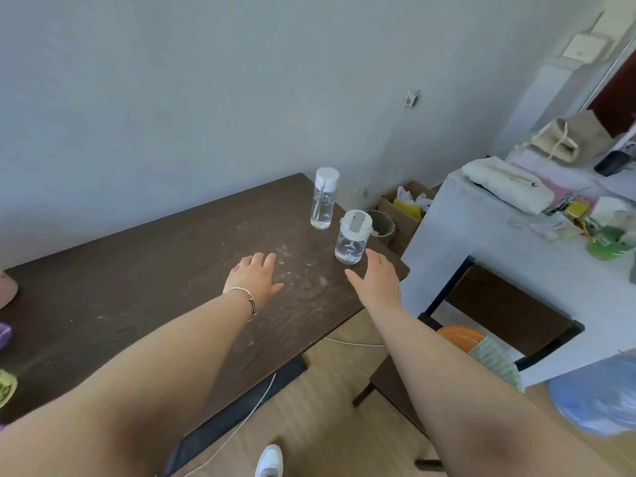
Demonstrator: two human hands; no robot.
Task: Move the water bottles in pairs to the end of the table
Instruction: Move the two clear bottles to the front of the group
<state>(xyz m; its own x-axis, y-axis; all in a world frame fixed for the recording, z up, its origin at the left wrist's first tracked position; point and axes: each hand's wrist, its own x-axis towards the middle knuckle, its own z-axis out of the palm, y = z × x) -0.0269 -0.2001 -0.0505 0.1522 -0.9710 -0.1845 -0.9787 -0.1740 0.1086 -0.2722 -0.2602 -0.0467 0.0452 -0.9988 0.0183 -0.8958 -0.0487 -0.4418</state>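
Two clear water bottles stand upright at the far right end of the dark wooden table point(144, 297). The tall slim bottle point(323, 199) has a white cap and stands near the back corner. The short wide bottle point(351, 237) has a white flip lid and stands near the right edge. My right hand point(377, 277) hovers just in front of the short bottle, fingers apart, holding nothing. My left hand point(256, 277), with a bracelet on the wrist, hangs palm down over the tabletop to the left of the bottles, empty.
A grey counter point(516, 242) with cloths, bags and a green object stands to the right. A bucket point(382, 227) and a cardboard box point(404, 204) sit on the floor beyond the table's end. A white cable point(241, 425) runs below. Pink and purple items lie at the table's left edge.
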